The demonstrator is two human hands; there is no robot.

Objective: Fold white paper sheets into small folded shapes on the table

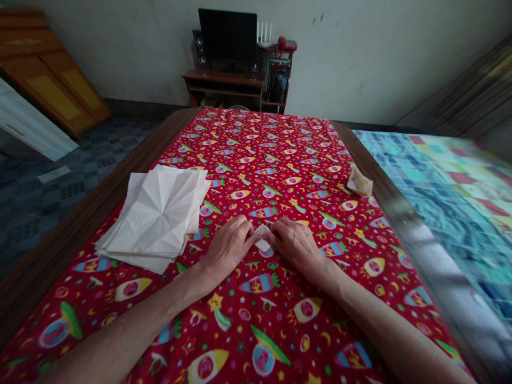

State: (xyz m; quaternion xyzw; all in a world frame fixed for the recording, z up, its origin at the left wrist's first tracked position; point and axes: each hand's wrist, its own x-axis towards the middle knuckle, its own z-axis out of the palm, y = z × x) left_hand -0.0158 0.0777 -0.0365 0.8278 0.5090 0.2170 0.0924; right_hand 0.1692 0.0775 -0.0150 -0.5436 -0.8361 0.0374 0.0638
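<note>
Between my two hands is a small folded piece of white paper (263, 238), low over the red patterned cloth (256, 314). My left hand (231, 240) pinches its left side with curled fingers. On the opposite side, my right hand (295, 241) grips the paper in the same way, thumb and fingers closed. Parts of the paper's edges are hidden by the fingertips. Left of my hands lies a stack of creased white paper sheets (160, 213), the top one marked with fold lines radiating from its middle.
A small folded paper piece (359, 182) sits near the cloth's right edge. Dark wooden borders (120, 170) flank the cloth. Beyond stands a desk (224, 78) with a monitor (228, 37). A bed with a blue checked cover (432, 197) is on the right, a wooden cabinet (52, 69) far left.
</note>
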